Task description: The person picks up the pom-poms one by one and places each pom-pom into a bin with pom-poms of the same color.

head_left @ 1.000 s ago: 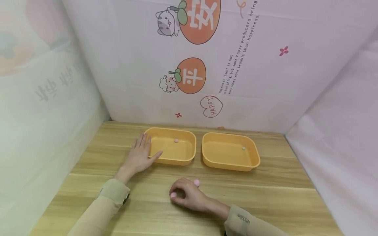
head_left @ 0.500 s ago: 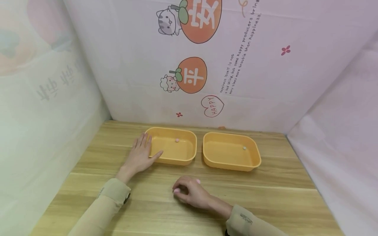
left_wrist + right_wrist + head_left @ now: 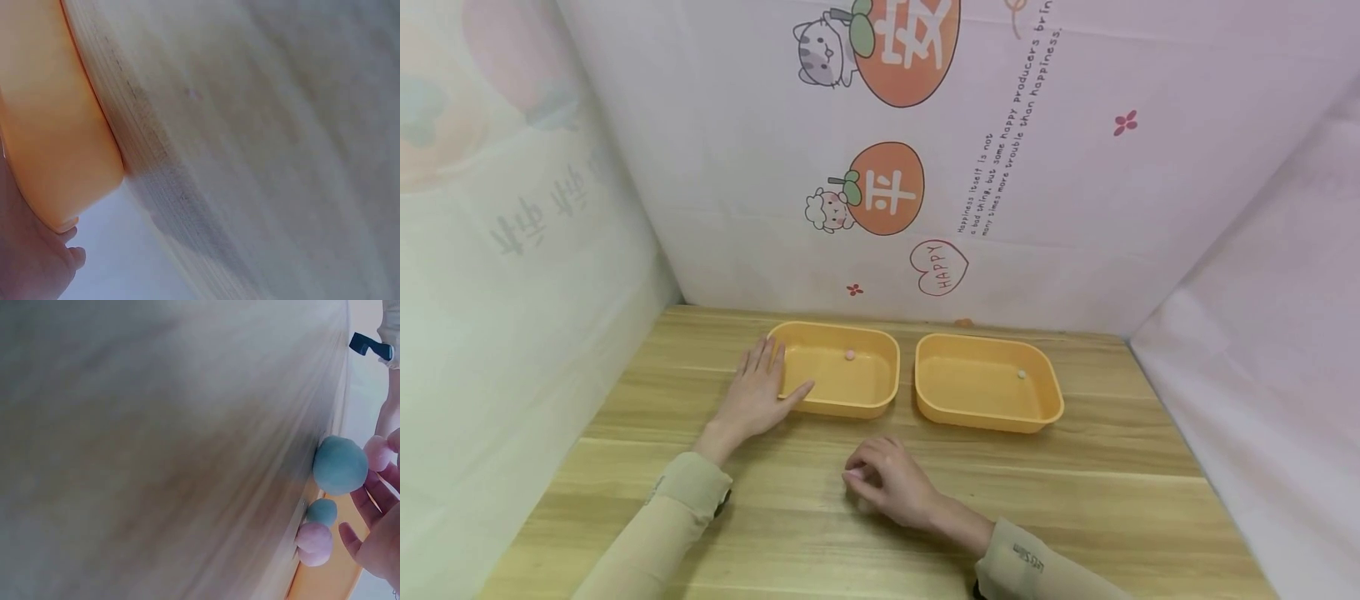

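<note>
We see a wood table (image 3: 1075,500) with two orange trays side by side near the back wall. The left tray (image 3: 887,392) has one small pink ball (image 3: 850,355) inside it. The right tray (image 3: 925,400) has one small pale ball (image 3: 1020,375) inside it. The two trays sit just beside each other and do not touch.

Our left hand (image 3: 752,398) lies flat on the table with its fingers straight and a little spread. The fingers rest against the left end of the left tray, and the thumb touches the tray's front corner. It grips nothing. In the left wrist view the tray wall (image 3: 50,125) shows close up, with the fingertips (image 3: 72,253) under its corner.

Our right hand (image 3: 887,483) sits on the table in front of the trays, nearer to us. Its fingers are curled down over some small soft balls. One pink ball (image 3: 853,474) peeks out at the fingertips, pinched there. In the right wrist view we see more balls on the table by the hand: a big blue ball (image 3: 340,465), a small blue ball (image 3: 322,512), and a pink ball (image 3: 312,538) under it. The fingers (image 3: 369,500) reach near them. We cannot tell how many balls the hand holds.

Both sleeves are tan.
</note>
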`<move>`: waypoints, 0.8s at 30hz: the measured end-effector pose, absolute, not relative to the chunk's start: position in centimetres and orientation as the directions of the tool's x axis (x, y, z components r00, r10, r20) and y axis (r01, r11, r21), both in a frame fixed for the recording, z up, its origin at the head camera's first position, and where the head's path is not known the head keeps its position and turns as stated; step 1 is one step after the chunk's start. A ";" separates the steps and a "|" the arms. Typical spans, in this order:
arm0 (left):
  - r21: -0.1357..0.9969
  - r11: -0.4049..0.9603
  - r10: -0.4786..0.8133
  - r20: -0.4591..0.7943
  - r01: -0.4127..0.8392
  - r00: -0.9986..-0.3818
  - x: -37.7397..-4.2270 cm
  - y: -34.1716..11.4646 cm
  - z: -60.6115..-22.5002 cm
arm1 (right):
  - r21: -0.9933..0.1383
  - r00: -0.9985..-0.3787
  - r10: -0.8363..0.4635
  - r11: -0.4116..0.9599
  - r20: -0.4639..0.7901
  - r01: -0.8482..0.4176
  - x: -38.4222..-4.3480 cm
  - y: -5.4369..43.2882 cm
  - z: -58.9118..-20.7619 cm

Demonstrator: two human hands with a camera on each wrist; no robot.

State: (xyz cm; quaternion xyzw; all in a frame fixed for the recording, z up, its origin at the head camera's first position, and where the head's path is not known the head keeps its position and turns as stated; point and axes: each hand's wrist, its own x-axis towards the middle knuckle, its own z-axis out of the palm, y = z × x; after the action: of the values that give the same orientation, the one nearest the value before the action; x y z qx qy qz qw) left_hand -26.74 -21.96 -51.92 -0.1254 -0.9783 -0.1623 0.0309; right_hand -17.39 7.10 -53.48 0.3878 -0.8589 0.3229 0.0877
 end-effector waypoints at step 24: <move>0.316 0.910 0.248 0.107 0.269 -0.963 -26.7 -22.1 -51.9 | -0.534 -0.701 -0.551 0.461 0.454 -0.708 -19.8 7.8 -51.5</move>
State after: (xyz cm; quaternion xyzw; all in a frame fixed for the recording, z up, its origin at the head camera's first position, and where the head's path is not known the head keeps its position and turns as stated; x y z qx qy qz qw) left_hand -26.74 -22.10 -51.93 -0.1323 -0.9766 -0.1663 0.0324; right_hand -19.82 7.75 -51.53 0.3712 -0.8479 0.3626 0.1088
